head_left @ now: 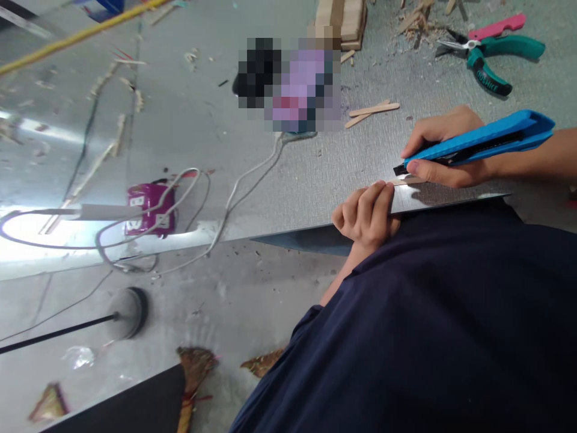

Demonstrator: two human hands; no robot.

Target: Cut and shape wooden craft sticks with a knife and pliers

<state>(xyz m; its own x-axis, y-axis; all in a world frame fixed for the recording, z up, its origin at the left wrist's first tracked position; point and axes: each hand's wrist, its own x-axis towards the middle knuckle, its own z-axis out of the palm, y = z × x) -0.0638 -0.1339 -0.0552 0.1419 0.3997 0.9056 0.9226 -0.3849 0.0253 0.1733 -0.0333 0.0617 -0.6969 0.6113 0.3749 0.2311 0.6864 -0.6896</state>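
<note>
My right hand is closed around a blue utility knife, its black blade end pointing left and down toward the table. Just beneath the blade end lies a thin wooden craft stick near the table's edge. My left hand has its fingers curled over the table edge, pressing on the left end of that stick. Part of the stick is hidden under the hands. Beyond my hands, two loose craft sticks lie crossed on the grey table.
Green-handled pliers and a pink-handled tool lie at the back right near wood scraps. A stack of craft sticks stands at the back. A white cable runs to a purple power block. A broom is below.
</note>
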